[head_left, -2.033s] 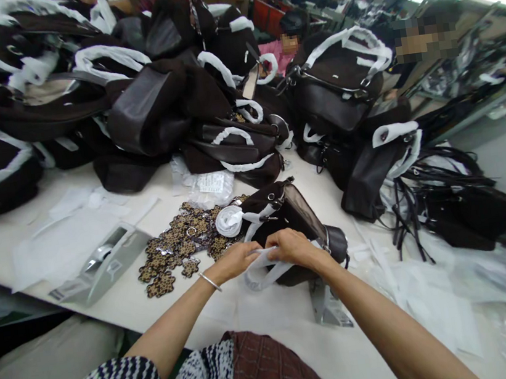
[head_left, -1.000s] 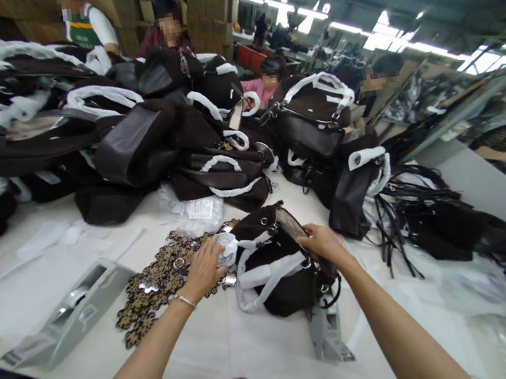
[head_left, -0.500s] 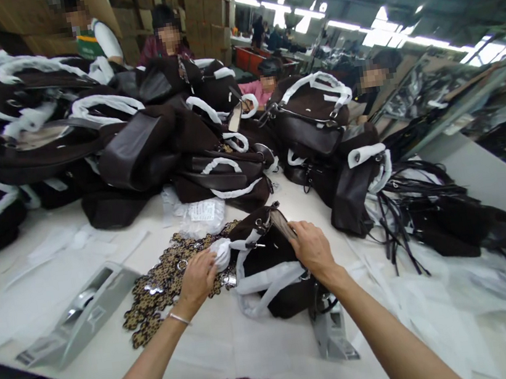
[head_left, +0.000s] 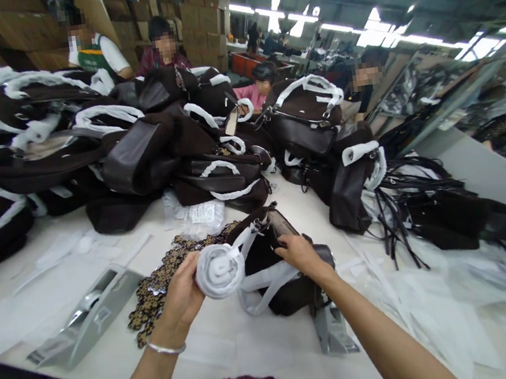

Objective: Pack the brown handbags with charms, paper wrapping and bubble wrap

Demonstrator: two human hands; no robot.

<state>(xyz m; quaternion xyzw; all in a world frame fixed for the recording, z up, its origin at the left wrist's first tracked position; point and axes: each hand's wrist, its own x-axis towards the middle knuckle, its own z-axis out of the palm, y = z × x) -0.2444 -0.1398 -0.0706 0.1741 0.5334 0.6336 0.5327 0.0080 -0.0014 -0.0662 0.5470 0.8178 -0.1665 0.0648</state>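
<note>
My left hand grips a thick coil of white wrapped strap, its spiral side facing up. A white-wrapped length links the coil to a dark brown bag on the table. At the bag's open top, my right hand has its fingers bent at the edge of the beige lining; whether they pinch it is hard to make out. White-wrapped handles lie over the bag's front. Under and left of the coil are gold-and-black flower-patterned pieces.
Grey tape dispensers stand at the left and just below the bag. Dark bags are heaped across the back. Black straps and clear plastic lie at right. Several people are beyond the heap.
My left hand has come nearer with the coil, which now shows its spiral side. My right hand has shifted slightly left and down along the bag's opening.
</note>
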